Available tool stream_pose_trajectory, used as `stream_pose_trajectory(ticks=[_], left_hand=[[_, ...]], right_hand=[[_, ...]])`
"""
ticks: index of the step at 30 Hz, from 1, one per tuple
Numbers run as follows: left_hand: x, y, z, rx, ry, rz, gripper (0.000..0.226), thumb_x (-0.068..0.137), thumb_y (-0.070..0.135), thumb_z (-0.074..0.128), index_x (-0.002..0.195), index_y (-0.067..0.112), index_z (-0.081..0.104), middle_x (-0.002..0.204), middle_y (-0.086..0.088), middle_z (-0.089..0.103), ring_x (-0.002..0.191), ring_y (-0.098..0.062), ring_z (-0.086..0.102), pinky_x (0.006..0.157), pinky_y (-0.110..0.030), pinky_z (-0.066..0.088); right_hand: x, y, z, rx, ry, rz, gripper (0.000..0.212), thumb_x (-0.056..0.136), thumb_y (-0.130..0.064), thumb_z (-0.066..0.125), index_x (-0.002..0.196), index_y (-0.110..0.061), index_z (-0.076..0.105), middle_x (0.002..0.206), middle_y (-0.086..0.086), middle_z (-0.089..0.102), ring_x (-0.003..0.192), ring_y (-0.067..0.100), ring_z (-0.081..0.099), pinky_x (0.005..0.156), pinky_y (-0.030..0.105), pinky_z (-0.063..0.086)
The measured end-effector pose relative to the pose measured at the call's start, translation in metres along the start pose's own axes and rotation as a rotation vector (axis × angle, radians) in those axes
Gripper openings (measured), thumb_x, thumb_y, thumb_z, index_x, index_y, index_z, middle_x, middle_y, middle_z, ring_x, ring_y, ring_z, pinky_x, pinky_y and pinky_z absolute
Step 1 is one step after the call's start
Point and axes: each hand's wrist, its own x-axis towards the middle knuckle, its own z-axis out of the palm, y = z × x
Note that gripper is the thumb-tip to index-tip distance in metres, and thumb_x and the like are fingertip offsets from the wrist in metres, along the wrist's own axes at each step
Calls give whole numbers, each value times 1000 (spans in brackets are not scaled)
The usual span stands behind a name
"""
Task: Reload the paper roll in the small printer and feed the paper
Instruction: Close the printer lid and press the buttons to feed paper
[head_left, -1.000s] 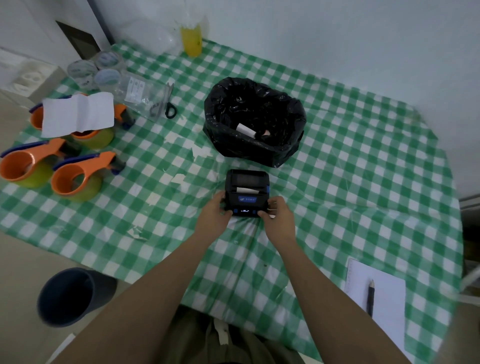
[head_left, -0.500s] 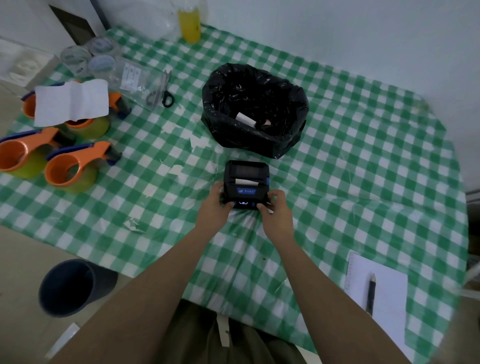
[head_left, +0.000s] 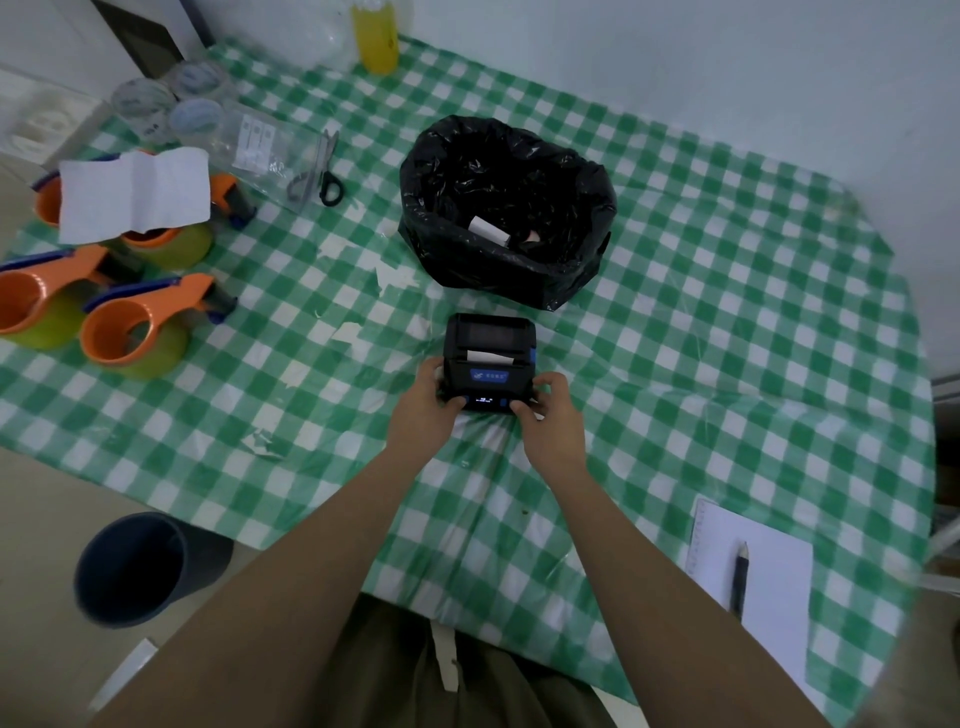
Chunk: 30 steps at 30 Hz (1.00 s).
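We hold the printer (head_left: 489, 364) on both sides, left hand (head_left: 423, 410) and right hand (head_left: 551, 418) clamped on it; paper (head_left: 488, 357) peeks out.

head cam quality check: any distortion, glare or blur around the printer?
Head view: strong wide-angle bowing, the table edges curve; dim, flat light with soft shadows; the printer between left hand and right hand is fairly sharp, its lit display too small to read; mild sheen on the plastic table cover; corners smear.
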Motion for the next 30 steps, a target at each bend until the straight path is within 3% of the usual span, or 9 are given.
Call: stream_pose_trajectory(ticks=[8,21,24,27,30], left_hand=[[2,-2,1,0,7,4,50,85,14,61,130,19,38,126,-14,62,109,-31,62,92,-47,50],[5,-4,2,12,10,-1,50,84,15,61,128,17,38,124,-14,63,108,-31,62,88,-46,51],[4,-4,1,34,15,24,56,85,14,60,134,20,33,121,-13,64,105,-32,63,84,-43,51],[5,-3,-1,120,-32,92,74,88,12,56,145,32,13,118,-12,66,97,-31,64,82,-45,53],[11,1,-8,250,-114,93,73,89,17,56,144,38,12,118,-12,64,92,-30,64,77,-44,55]], right_hand=[[1,0,-1,-10,2,-18,28,88,-14,60,110,-15,43,110,13,67,97,25,64,82,41,54],[-1,-3,-3,-58,-30,-53,40,90,-14,56,127,-20,40,118,16,65,100,28,63,79,36,51],[-1,-3,-4,-125,-54,-106,53,92,-14,53,138,-25,31,119,14,65,98,28,64,73,31,49],[6,-5,-6,-248,-136,-144,67,93,-14,51,145,-34,13,113,16,63,87,29,62,68,33,48],[15,-9,-9,-397,-218,-134,69,94,-17,50,145,-37,8,108,20,56,79,26,53,67,33,41]])
